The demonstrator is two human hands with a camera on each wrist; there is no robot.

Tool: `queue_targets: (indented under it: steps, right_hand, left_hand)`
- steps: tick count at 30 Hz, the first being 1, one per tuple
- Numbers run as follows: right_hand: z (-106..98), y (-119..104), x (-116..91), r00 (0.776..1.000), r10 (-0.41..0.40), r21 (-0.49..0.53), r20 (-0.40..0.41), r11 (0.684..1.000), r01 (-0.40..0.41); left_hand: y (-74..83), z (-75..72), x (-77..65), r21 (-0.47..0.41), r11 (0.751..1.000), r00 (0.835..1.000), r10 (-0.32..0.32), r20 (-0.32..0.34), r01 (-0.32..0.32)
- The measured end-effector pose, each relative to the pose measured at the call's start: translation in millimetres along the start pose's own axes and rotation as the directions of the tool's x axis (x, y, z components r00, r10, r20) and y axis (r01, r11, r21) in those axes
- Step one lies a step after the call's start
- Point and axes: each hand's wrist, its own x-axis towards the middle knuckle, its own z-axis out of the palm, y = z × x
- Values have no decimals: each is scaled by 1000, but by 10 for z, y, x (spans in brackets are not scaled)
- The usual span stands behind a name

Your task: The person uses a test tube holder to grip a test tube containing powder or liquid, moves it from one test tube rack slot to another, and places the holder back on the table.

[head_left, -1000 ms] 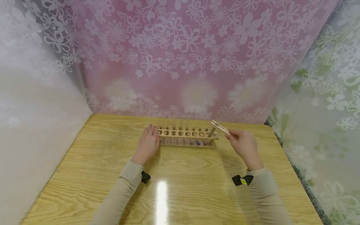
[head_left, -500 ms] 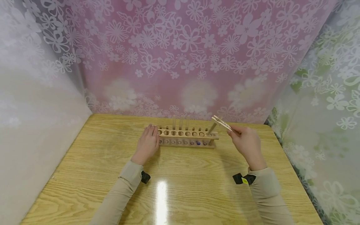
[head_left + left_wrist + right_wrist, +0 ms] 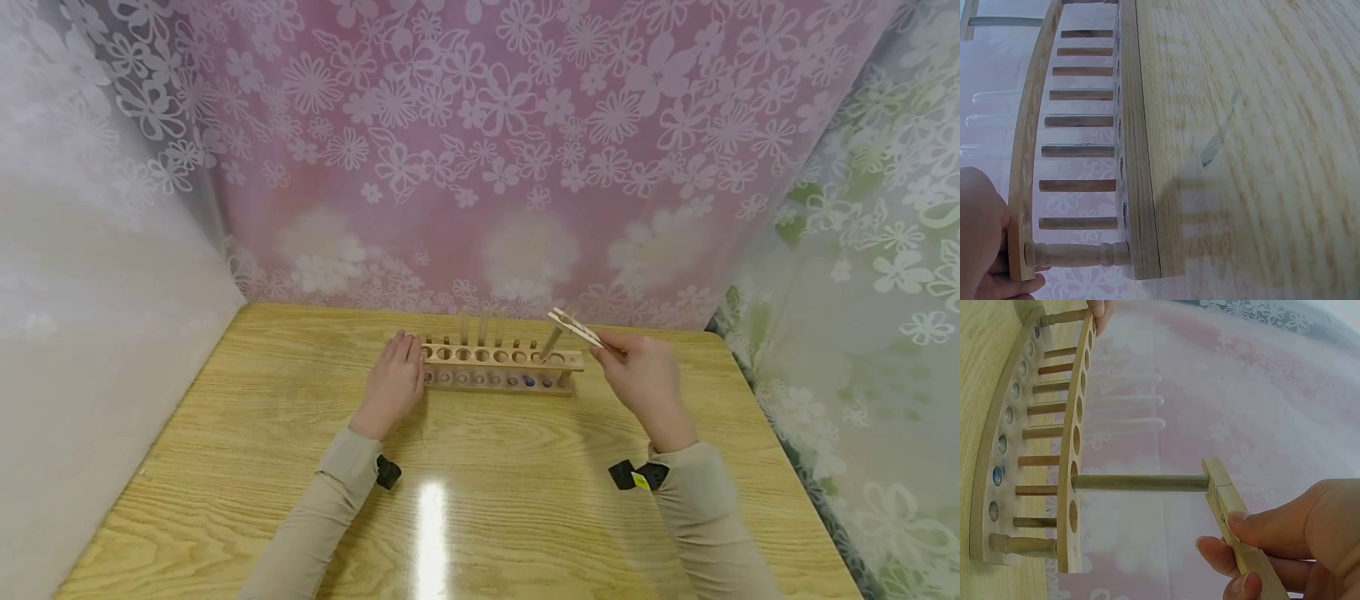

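Right fingers [image 3: 1266, 524] pinching wooden clamp [image 3: 1227, 497]; I'm shifting tilted test tube [image 3: 1141, 483] left, to rack's [image 3: 1066, 547] second hole from right, not yet seating; left fingers [image 3: 401, 348] gripping rack's end.

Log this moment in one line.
left hand: grips wooden test tube rack; right hand: pinches clothespin; clothespin: clamps test tube, tilted, lower end at rack top

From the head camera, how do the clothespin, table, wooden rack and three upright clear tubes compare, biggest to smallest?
1. Table
2. Wooden rack
3. Clothespin, counting only the part that shows
4. Clear tubes, each taken singly; these three look too alike to rank among themselves.
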Motion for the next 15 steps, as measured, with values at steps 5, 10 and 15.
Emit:
queue_targets:
  steps: [5,10,15]
  right_hand:
    - [59,-12,13,999,13,-9,36,1000,-13]
    - [133,14,22,999,10,-15,49,1000,-9]
    - [203,43,25,997,18,-5,73,1000,-18]
  left_hand:
    - [1,1,1,8,1000,1000,1,-4,-1]
    - [0,7,2,16,1000,1000,6,-13,-6]
    - [2,9,-4,13,1000,1000,2,-12,-2]
